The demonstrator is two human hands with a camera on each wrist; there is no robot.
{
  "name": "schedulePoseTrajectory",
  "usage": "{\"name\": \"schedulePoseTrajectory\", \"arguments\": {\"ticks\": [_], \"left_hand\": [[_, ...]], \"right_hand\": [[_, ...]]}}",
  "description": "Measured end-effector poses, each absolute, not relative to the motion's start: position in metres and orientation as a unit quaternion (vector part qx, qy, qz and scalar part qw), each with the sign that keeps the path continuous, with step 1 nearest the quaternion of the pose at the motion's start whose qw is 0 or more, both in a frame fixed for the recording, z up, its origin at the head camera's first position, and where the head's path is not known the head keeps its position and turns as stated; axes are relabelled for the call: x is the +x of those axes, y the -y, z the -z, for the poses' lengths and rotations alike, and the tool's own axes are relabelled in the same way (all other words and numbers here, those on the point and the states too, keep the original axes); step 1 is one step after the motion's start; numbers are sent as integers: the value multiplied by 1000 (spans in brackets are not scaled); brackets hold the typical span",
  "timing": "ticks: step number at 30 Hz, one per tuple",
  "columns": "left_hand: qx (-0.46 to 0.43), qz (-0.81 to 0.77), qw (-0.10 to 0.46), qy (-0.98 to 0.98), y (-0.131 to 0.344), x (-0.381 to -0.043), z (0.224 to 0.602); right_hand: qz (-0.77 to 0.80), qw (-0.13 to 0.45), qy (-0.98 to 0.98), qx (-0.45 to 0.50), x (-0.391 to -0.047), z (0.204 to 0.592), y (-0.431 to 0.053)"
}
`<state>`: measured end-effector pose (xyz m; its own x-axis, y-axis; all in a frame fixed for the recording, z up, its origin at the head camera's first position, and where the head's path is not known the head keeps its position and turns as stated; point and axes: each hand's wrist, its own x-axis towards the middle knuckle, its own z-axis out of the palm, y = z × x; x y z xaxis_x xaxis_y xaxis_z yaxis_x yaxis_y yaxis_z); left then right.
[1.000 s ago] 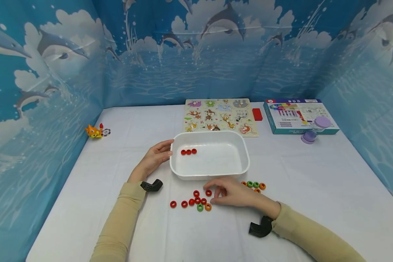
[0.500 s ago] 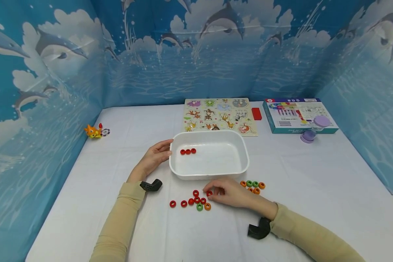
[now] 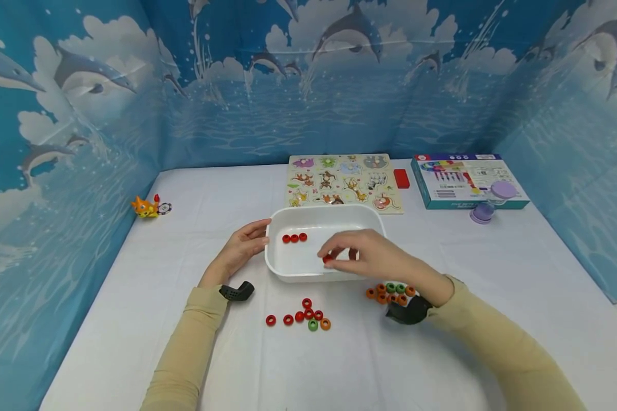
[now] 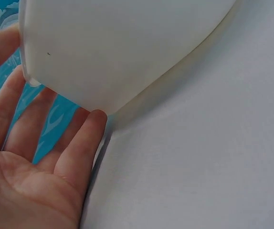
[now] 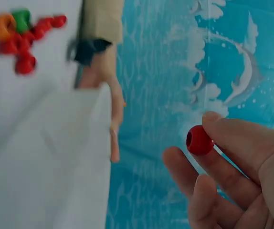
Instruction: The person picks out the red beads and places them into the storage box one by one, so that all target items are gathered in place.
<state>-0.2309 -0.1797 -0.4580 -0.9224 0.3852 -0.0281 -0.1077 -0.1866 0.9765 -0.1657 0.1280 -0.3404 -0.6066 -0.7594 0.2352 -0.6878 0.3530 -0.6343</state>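
Note:
My right hand (image 3: 375, 254) pinches a red bead (image 5: 200, 140) between thumb and fingertip, over the right part of a white plastic basin (image 3: 298, 277). The right wrist view shows the bead's dark hole. Inside the basin, three red beads (image 3: 295, 238) lie in a row near the left wall. My left hand (image 3: 239, 250) rests against the basin's left side with its fingers fairly straight; in the left wrist view the fingertips touch the outer wall. In front of the basin lie several red beads (image 3: 308, 314), one green bead (image 3: 313, 325) and one orange bead (image 3: 325, 324).
Right of the basin's front is a group of orange and green beads (image 3: 382, 298), partly under my right wrist. Behind stand an animal puzzle board (image 3: 339, 182), a red block (image 3: 401, 178), a boxed set (image 3: 457, 194) and a purple-lidded container (image 3: 483, 213). An orange toy (image 3: 145, 207) sits far left.
My right hand has picked up a red bead from the front group and carried it up and forward over the basin. The left hand stays against the basin's side.

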Motion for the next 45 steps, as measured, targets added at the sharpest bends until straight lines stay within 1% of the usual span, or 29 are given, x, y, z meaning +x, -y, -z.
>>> {"name": "schedulePoseTrajectory", "arguments": {"ticks": [2,5,7,11,14,16,20,28,32,36,40,42,45], "left_hand": [[111,-763,161,-616,180,-231,458],[111,-765,160,-614,180,-231,458],[112,-766,160,-613,180,-231,459],[118,-767,161,-610,180,-232,459],[122,-765,162,-611,181,-232,459],[120,-764,162,-613,181,-232,459],[122,-762,161,-616,180,-231,458],[126,-760,162,-617,181,-231,459],[121,-763,160,-615,181,-233,460],[125,-763,164,-613,180,-233,460],[128,-763,167,-611,179,-232,460],[126,-763,165,-612,180,-231,460],[125,-762,161,-615,180,-231,459]], "right_hand": [[360,29,-820,-444,-185,334,-124],[373,31,-824,-425,-215,333,-117],[387,57,-829,-399,-234,336,-112],[416,140,-828,-350,-264,353,-102],[418,198,-822,-332,-279,368,-96],[402,221,-827,-326,-284,377,-93],[353,233,-851,-310,-288,388,-89],[295,212,-878,-312,-290,402,-83],[291,208,-881,-309,-291,402,-83],[305,191,-879,-312,-289,391,-90],[363,158,-863,-314,-279,367,-103],[394,147,-847,-325,-267,356,-110],[423,143,-820,-358,-239,345,-117]]}}
